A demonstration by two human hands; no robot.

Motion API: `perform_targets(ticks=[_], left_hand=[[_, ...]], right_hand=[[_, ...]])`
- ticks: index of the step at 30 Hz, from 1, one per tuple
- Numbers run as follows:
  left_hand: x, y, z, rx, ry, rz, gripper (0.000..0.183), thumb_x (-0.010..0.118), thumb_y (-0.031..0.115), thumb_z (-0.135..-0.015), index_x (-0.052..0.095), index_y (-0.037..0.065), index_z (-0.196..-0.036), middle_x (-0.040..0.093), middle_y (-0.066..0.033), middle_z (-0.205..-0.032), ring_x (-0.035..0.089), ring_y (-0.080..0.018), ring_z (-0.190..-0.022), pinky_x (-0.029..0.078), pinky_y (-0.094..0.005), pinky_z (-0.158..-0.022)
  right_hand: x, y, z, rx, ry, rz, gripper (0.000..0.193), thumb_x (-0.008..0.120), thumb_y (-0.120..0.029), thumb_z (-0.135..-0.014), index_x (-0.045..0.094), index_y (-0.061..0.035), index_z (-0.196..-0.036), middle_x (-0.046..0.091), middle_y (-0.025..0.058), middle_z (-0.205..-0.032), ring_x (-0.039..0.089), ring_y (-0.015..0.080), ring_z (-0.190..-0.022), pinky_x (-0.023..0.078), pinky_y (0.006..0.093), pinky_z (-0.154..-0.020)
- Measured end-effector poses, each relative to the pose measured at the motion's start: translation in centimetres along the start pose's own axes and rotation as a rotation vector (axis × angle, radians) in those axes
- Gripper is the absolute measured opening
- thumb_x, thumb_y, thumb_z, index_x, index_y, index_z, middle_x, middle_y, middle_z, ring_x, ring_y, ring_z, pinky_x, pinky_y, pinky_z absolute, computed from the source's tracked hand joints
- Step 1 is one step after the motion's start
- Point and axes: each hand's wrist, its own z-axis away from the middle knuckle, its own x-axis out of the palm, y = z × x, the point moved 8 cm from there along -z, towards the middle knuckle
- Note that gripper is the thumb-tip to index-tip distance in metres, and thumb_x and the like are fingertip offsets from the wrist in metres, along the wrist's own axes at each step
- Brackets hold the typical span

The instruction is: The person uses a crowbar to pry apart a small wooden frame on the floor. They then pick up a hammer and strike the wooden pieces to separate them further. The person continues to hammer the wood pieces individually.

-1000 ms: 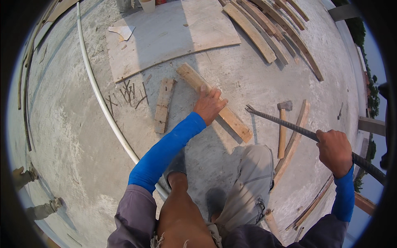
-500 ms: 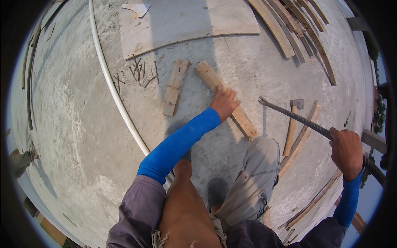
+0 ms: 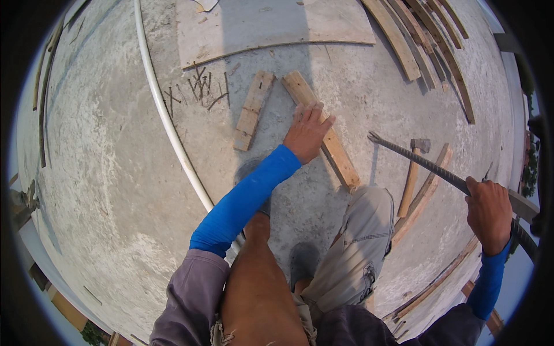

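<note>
My left hand (image 3: 308, 134) lies across a short wooden plank (image 3: 340, 158) on the concrete, its fingers stretched out along the upper side. A blue sleeve covers that forearm. At the right, my right hand (image 3: 489, 214) is wrapped around a ribbed steel pry bar (image 3: 435, 169), whose forked tip points left, toward the plank. Another short wooden block (image 3: 254, 111) with dark nail marks rests left of the plank. Between the plank and my right hand lies a hammer (image 3: 410, 181) with a wooden handle, beside a thin wooden strip (image 3: 424, 193).
Several loose nails (image 3: 199, 86) are scattered at the upper left. A white pipe (image 3: 167, 118) runs along the left side. A flat board (image 3: 277, 23) lies at the top, with several long timber strips (image 3: 398, 40) to its right. My knees and feet are below.
My left hand's fingers have straightened from a grip around the plank, and the hand has shifted slightly left. The view has tilted a little; my right hand still holds the pry bar.
</note>
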Motion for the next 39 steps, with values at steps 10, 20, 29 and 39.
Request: perform_targets(ticks=[10, 20, 29, 39], left_hand=[[-7.1, -15.0, 6.0, -0.695, -0.074, -0.110, 0.074, 0.088, 0.031, -0.081, 0.060, 0.001, -0.141, 0.062, -0.0246, -0.130, 0.058, -0.0429, -0.125, 0.050, -0.0505, -0.106], [-10.3, -13.4, 5.9, -0.193, -0.065, -0.028, 0.060, 0.079, 0.000, -0.080, 0.068, 0.013, -0.137, 0.067, -0.0094, -0.126, 0.063, -0.0348, -0.118, 0.055, -0.0483, -0.101], [-7.4, -8.5, 0.8, 0.212, -0.333, -0.423, 0.046, 0.070, 0.002, -0.091, 0.072, 0.018, -0.134, 0.069, -0.0041, -0.128, 0.058, -0.0249, -0.133, 0.032, -0.0569, -0.129], [-5.3, -9.6, -3.4, 0.307, -0.456, -0.517, 0.045, 0.066, 0.001, -0.095, 0.067, 0.012, -0.139, 0.063, -0.0095, -0.143, 0.053, -0.0287, -0.142, 0.029, -0.0585, -0.130]], right_hand=[[0.2, -0.5, 0.2, 0.012, 0.008, 0.042, 0.016, 0.078, -0.004, -0.089, 0.070, -0.0001, -0.101, 0.068, 0.0219, -0.079, 0.069, 0.0409, -0.081, 0.053, 0.0511, -0.079], [-0.2, -0.7, 0.4, 0.010, 0.009, 0.069, 0.015, 0.079, -0.004, -0.088, 0.069, 0.0001, -0.099, 0.068, 0.0216, -0.079, 0.069, 0.0410, -0.081, 0.053, 0.0503, -0.079], [-1.1, -1.5, 0.1, 0.023, -0.015, 0.094, 0.015, 0.079, -0.004, -0.088, 0.069, 0.0004, -0.098, 0.068, 0.0224, -0.079, 0.070, 0.0409, -0.079, 0.054, 0.0498, -0.078], [0.0, -0.9, 0.4, 0.043, -0.034, 0.111, 0.018, 0.080, -0.004, -0.089, 0.070, 0.0007, -0.102, 0.069, 0.0229, -0.080, 0.070, 0.0409, -0.080, 0.054, 0.0500, -0.077]])
